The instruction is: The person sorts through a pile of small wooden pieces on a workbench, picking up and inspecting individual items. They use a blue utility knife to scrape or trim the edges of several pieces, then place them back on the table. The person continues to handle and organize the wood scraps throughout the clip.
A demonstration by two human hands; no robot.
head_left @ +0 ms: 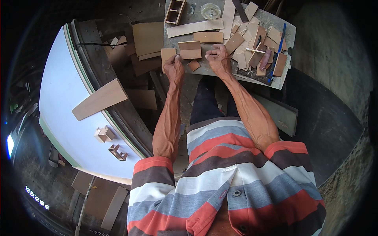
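Note:
My left hand (pixel 174 70) is at the near edge of the worktable, fingers curled and thumb pressed against them. It overlaps a small tan wooden board (pixel 168 53), and its thumb tip is close to the lower left corner of a brown two-part wooden piece (pixel 190 50). What those fingers grip is hidden. To the right of that piece, my right hand (pixel 219 59) has loosely bent fingers, apart, with nothing visible in them. A small square wooden chip (pixel 193 65) lies between the hands, and a flat tan strip (pixel 208 37) sits behind the two-part piece.
Wood offcuts (pixel 246 41) pile up on the table's right, with a blue rod-like tool (pixel 282 37) by them. A divided wooden box (pixel 175 11) and a clear plastic bag (pixel 210 11) are farther back. Left, a white panel (pixel 71 90) carries a board (pixel 100 99) and small wooden models (pixel 104 134).

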